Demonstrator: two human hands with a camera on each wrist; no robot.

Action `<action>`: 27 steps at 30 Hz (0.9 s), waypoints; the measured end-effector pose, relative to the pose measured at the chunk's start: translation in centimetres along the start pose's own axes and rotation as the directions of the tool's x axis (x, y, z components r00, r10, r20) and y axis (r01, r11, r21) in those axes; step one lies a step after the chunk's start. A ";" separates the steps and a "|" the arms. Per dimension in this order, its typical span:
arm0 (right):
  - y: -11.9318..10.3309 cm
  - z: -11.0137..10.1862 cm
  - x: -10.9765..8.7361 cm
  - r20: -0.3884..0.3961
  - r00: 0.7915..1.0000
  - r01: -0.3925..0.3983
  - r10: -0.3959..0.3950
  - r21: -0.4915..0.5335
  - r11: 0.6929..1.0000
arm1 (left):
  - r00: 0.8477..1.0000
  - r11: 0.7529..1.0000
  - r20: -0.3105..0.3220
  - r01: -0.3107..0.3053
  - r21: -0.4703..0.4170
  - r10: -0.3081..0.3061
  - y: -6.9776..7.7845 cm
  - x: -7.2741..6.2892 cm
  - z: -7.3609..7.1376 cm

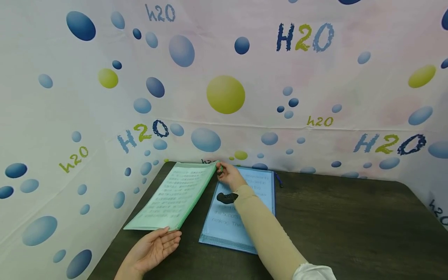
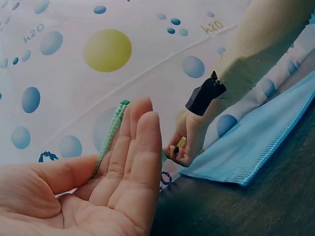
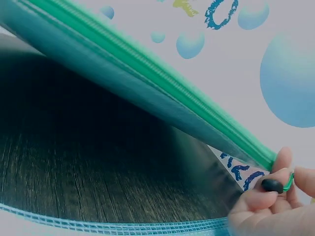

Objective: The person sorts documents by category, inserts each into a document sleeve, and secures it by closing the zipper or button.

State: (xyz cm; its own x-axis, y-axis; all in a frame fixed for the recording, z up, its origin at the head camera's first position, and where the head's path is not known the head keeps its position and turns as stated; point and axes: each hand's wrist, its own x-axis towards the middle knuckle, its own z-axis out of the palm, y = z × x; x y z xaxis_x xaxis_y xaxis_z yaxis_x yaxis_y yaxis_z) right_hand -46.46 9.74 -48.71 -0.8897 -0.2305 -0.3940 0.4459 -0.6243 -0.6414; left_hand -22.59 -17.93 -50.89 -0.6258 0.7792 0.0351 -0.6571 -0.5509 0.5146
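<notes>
A green mesh zip pouch [image 1: 171,190] with a printed sheet inside is lifted and tilted above the table's left part. My left hand [image 1: 154,249], palm up, pinches its near corner between thumb and straight fingers; in the left wrist view the pouch's green edge [image 2: 110,135] runs between them. At the far right corner, my right hand [image 1: 230,175] pinches the pouch's end, with the green zipper pull [image 3: 289,182] between its fingers. The closed green zipper [image 3: 162,83] stretches along that side. Some small black thing [image 3: 271,185] shows at a right finger.
A blue zip pouch [image 1: 224,225] with a printed sheet lies flat under my right forearm. Its dark blue pull [image 1: 279,180] sticks out at the far right corner. The dark wooden table [image 1: 343,225] meets a dotted backdrop [image 1: 259,70] behind and at the left.
</notes>
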 end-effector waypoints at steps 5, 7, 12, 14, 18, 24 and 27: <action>-0.6 0.5 -2.5 0.022 0.998 -0.052 0.054 -0.084 0.995 | 1.000 1.000 -0.002 -0.016 0.019 0.016 -0.1 0.0 -0.2; -0.6 0.4 -2.4 -0.004 0.998 -0.062 0.062 -0.119 0.991 | 1.000 1.000 -0.001 -0.013 0.025 0.013 -0.1 0.0 -0.3; -0.5 0.2 -1.6 -0.087 0.994 -0.083 0.070 -0.153 0.985 | 1.000 1.000 0.022 -0.008 0.020 0.008 -0.4 0.4 -0.5; -0.5 0.3 -1.7 -0.099 0.992 -0.092 0.076 -0.168 0.982 | 1.000 1.000 0.031 -0.002 0.000 0.002 -0.4 0.5 -0.6; -0.5 0.2 -1.8 -0.089 0.992 -0.102 0.086 -0.197 0.975 | 1.000 0.999 0.027 0.016 -0.052 -0.015 -0.4 0.7 -0.7; -0.3 0.1 -2.3 -0.090 0.992 -0.111 0.093 -0.211 0.971 | 1.000 0.994 -0.008 0.029 -0.103 -0.030 -0.6 1.0 -1.1; -0.2 0.0 -2.8 -0.085 0.992 -0.110 0.094 -0.205 0.973 | 0.999 0.994 -0.028 0.036 -0.104 -0.039 -0.7 1.3 -1.1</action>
State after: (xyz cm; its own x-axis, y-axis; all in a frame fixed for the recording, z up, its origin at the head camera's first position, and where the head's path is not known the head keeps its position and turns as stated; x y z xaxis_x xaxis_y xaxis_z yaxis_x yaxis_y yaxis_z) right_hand -44.11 10.48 -47.45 -0.8319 -0.2239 -0.5077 0.5519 -0.4288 -0.7153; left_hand -23.38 -16.88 -52.20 -0.6112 0.7914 -0.0092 -0.7192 -0.5504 0.4241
